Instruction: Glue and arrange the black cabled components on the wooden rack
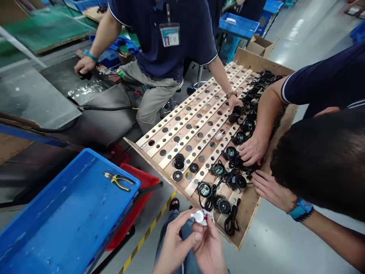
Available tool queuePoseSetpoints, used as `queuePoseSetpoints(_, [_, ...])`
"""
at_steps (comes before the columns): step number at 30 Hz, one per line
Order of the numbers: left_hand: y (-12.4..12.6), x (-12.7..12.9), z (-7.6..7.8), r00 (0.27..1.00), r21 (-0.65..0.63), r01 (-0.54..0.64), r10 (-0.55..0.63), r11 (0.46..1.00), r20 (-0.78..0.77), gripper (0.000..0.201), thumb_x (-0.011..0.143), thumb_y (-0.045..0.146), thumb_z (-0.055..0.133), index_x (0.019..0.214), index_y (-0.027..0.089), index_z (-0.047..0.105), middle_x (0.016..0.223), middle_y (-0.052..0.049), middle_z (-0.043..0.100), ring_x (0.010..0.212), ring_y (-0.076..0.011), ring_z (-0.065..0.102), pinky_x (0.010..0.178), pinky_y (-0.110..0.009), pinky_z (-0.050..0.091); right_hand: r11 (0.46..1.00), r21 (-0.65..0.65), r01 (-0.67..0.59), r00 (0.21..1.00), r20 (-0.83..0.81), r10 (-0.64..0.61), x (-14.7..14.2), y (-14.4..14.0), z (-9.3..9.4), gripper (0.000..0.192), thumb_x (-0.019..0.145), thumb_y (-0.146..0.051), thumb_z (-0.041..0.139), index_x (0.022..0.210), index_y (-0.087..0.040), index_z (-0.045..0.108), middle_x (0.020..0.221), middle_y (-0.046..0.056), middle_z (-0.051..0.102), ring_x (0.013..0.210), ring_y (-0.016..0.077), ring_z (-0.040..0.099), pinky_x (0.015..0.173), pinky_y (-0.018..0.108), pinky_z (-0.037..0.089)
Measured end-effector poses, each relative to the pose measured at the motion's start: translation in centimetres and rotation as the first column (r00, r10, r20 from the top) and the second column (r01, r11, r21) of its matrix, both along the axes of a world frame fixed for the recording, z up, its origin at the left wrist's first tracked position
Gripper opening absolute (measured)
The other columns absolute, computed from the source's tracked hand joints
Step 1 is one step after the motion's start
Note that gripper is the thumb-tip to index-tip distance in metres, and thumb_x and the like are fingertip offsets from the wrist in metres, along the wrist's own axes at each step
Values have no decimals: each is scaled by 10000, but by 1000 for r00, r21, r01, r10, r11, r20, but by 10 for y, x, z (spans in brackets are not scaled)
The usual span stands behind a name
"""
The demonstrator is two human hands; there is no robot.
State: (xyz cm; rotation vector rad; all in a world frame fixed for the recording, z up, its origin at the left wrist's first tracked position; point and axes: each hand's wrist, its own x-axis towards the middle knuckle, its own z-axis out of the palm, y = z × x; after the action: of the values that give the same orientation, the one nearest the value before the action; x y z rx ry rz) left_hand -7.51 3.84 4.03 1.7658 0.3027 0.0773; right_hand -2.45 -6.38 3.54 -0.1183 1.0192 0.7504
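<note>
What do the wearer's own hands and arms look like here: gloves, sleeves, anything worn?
Both are bare: no gloves on the left hand or the right hand, and no rings or watch show. Only hands and wrists are in frame, so sleeves cannot be judged. A sliver of teal at the right wrist, by the bottom edge, may be a band; too little shows to tell.

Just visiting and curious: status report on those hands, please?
Left hand and right hand both pinch a small white part. Wooden board just ahead, fans and cables on it. Co-workers' hands work the board's far side.
</note>
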Motion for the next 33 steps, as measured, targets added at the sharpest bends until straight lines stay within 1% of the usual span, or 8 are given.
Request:
queuePoseSetpoints(7, [22,-21,-11,995,88,-57,49,995,81,311,835,221,607,1143,238,642,1176,-52,594,1099,-144,566,955,-221,454,997,-12,-74,993,-95,72,-14,24,6,408,327,-105,834,708,-87,688,675,49,626,449,96,534,385,166,443])
queuePoseSetpoints(11, [49,-26,-26,995,-63,-21,27,998,98,345,846,254,588,1186,204,623,1196,-94,585,1120,-196,562,956,-263,464,999,30,-24,999,-37,25,-15,34,0,368,383,-143,829,724,-84,703,610,50,590,444,90,515,383,186,449])
queuePoseSetpoints(14, [70,-24,-32,998,-145,-27,18,989,-66,315,878,301,552,1158,174,620,1203,-100,583,1138,-188,551,994,-267,437,998,-38,57,998,28,-56,-12,33,-6,377,380,-156,828,738,-117,715,597,31,570,464,85,510,387,177,439])
queuePoseSetpoints(20, [106,-1,-25,988,172,14,13,985,-154,386,844,447,559,1044,133,659,1080,-88,635,1012,-163,615,894,-213,493,913,-264,310,948,14,-318,-8,11,-9,406,289,-130,840,661,-111,680,610,-4,536,463,50,454,388,155,431])
queuePoseSetpoints(23, [120,17,-19,992,378,111,-77,919,-104,311,875,421,521,1029,192,665,1052,-26,646,986,-120,618,872,-182,495,872,-274,406,910,37,-412,-12,0,-13,408,306,-137,857,669,-131,671,602,-24,490,497,31,458,425,118,435])
queuePoseSetpoints(29, [140,43,-19,953,769,123,-291,627,85,252,892,295,491,1077,229,649,1075,1,629,990,-123,600,841,-240,510,827,-293,480,877,123,-465,-32,-7,-36,443,354,-216,888,721,-158,649,642,-33,476,529,1,442,466,76,419])
queuePoseSetpoints(31, [144,46,-23,949,772,166,-311,614,44,245,890,298,485,1060,231,648,1050,-4,628,974,-147,591,833,-286,505,836,-264,482,876,171,-451,-38,-6,-48,413,423,-243,883,761,-169,657,663,-29,491,553,0,462,487,76,428])
queuePoseSetpoints(33, [147,47,-26,954,708,243,-296,663,-50,220,893,317,460,953,209,643,950,-24,620,899,-167,580,791,-318,487,853,-223,473,878,204,-433,-42,-3,-57,371,483,-251,868,786,-178,667,675,-28,507,567,-2,478,509,80,442])
